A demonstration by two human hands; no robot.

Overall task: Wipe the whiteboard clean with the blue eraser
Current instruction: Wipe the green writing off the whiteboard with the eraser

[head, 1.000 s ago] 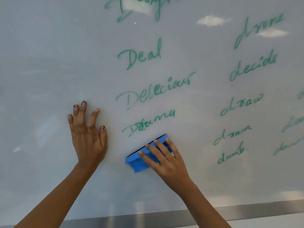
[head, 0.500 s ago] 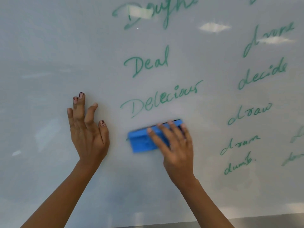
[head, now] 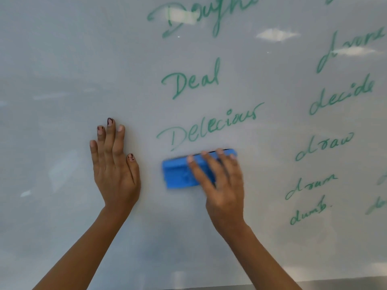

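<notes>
The blue eraser [head: 180, 173] is lying flat against the whiteboard [head: 62, 59], in its lower middle, well above the bottom edge, with its long side nearly level. Its upper edge is sitting just under the green word "Delecious" [head: 209, 128], almost touching the tail of the capital D. The right hand [head: 222, 185] is grasping it, pressing it to the board with fingers spread across its back and fingertips reaching the upper edge; the thumb is hidden. The eraser and this hand are looking blurred, so a stroke is probably under way.

To the left, near but apart from the eraser, the left hand [head: 115, 170] is resting released on bare board, fingers straight and pointing up. More green words are waiting above and toward the right edge, among them "Deal" [head: 190, 80] and "dumb" [head: 307, 212].

Judging from here, uneven pressure could be leaving faint green streaks rather than clean board. With only fingertips over the edge, the eraser could slip out on a fast pass. The right forearm, passing close to the lower right words, could be smudging them.
</notes>
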